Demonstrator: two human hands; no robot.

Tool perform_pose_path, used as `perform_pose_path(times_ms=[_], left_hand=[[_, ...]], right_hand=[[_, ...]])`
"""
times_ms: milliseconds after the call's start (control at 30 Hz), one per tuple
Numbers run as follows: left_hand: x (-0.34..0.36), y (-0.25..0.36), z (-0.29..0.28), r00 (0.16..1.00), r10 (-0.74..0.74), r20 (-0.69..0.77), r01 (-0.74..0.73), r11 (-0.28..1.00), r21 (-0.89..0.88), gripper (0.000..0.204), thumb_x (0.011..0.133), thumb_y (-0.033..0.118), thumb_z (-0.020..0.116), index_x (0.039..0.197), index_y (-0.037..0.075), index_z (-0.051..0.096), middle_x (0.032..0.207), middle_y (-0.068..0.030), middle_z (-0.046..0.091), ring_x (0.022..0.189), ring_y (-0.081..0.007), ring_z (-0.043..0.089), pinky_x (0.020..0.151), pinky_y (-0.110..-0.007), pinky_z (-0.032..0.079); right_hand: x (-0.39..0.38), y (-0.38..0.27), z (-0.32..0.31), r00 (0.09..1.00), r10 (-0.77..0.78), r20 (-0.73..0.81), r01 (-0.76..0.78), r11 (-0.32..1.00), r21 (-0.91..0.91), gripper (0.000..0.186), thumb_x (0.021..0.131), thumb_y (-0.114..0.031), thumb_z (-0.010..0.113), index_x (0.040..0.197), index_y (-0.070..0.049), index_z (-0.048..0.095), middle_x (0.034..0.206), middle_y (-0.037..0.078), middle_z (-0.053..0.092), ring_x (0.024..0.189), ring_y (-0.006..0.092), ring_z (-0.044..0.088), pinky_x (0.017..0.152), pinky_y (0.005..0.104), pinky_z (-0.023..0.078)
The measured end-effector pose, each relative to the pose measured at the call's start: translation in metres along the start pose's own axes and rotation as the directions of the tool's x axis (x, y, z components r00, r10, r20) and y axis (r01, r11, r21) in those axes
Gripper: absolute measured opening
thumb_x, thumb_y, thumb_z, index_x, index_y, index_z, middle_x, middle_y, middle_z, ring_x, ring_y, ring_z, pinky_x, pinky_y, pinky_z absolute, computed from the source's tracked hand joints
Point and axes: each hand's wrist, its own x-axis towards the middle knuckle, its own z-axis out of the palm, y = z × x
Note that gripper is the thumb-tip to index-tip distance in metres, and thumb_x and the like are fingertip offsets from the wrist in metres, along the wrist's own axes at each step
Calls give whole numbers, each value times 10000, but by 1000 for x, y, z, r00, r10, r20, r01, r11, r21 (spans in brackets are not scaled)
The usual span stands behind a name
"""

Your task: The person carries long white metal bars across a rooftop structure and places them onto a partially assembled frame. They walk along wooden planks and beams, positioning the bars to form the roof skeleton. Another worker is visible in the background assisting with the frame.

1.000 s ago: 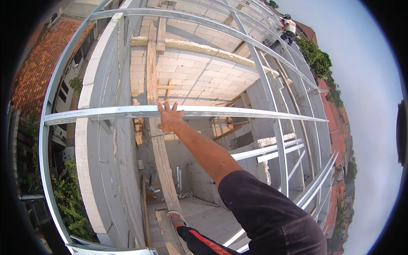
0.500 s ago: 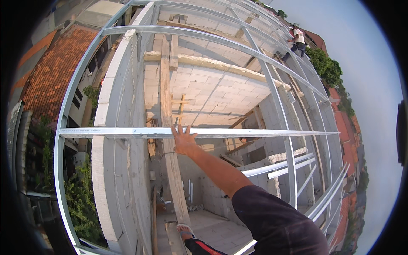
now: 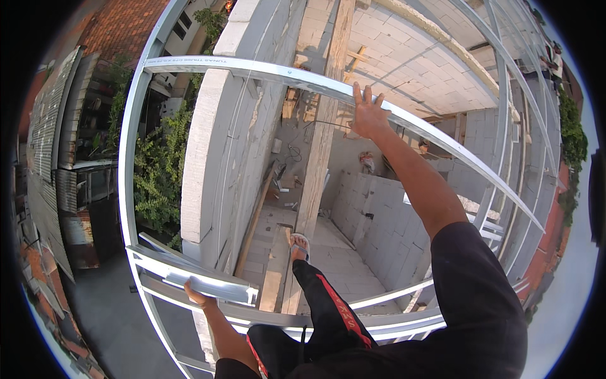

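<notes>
A silver steel roof channel (image 3: pixel 284 72) runs across the open room below. My right hand (image 3: pixel 369 114) rests on it with fingers spread over its near edge. At the lower left, my left hand (image 3: pixel 199 295) has hold of a short silver metal channel piece (image 3: pixel 218 288), which lies along another steel beam near the outer frame. Its thumb side shows; the other fingers are mostly hidden. My sandalled foot (image 3: pixel 300 245) stands on a long wooden plank (image 3: pixel 315 167) that passes beneath the channel.
A block wall top (image 3: pixel 205 170) stands on the left, inside the curved outer steel member (image 3: pixel 126 158). Far below lies a grey floor (image 3: pixel 303 139) with scattered debris. Green shrubs (image 3: pixel 158 189) grow outside the wall. Another person (image 3: pixel 554 66) is at the far right among the rafters.
The view has swung down and toward the left. My left hand has come into view at the short channel piece, and my legs show more. My right hand stays on the long channel.
</notes>
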Motion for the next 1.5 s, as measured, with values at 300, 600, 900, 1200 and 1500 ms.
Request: perform_pose_path(times_ms=[300, 600, 900, 1200, 1500], left_hand=[[-29, 8, 27, 998, -28, -53, 28, 1000, 8, 656, 759, 522, 607, 1274, 122, 543, 1209, -85, 517, 1184, -308, 495, 973, -503, 398], [-23, 7, 19, 999, -2, -53, 1, 1000, -12, 591, 795, 483, 599, 1243, 101, 556, 1206, -88, 532, 1171, -309, 509, 975, -495, 407], [-21, 7, 17, 997, -26, -76, 24, 999, -23, 514, 794, 459, 607, 1163, 102, 581, 1115, -78, 551, 1089, -291, 543, 916, -476, 434], [-9, 3, 11, 998, -30, -54, 27, 998, -64, 457, 796, 465, 616, 1091, 117, 591, 1073, -55, 543, 1079, -265, 534, 918, -461, 427], [-6, 0, 10, 996, 14, -90, -19, 998, -54, 547, 783, 469, 628, 1193, 111, 574, 1136, -67, 528, 1122, -285, 517, 961, -469, 409]], right_hand=[[6, 2, 4, 998, -45, -46, 44, 999, -23, 1105, 833, -328, 782, 1641, -178, 43, 1655, 170, 170, 1436, 592, 240, 987, 767, 442], [4, -1, 1, 997, -69, -41, 67, 996, -58, 1170, 818, -308, 814, 1643, -211, -10, 1667, 209, 172, 1442, 586, 265, 1075, 611, 477], [9, 1, 9, 998, -53, -17, 53, 998, 19, 1131, 812, -272, 783, 1641, -232, 14, 1682, 163, 128, 1472, 581, 197, 1049, 716, 423], [8, 2, -2, 997, -72, 1, 72, 997, 15, 1169, 808, -337, 819, 1639, -177, 13, 1661, 208, 129, 1443, 604, 223, 997, 753, 440], [9, -2, -14, 996, -84, 25, 84, 996, -18, 1187, 795, -337, 830, 1634, -133, 15, 1648, 230, 140, 1415, 631, 243, 958, 752, 481]])
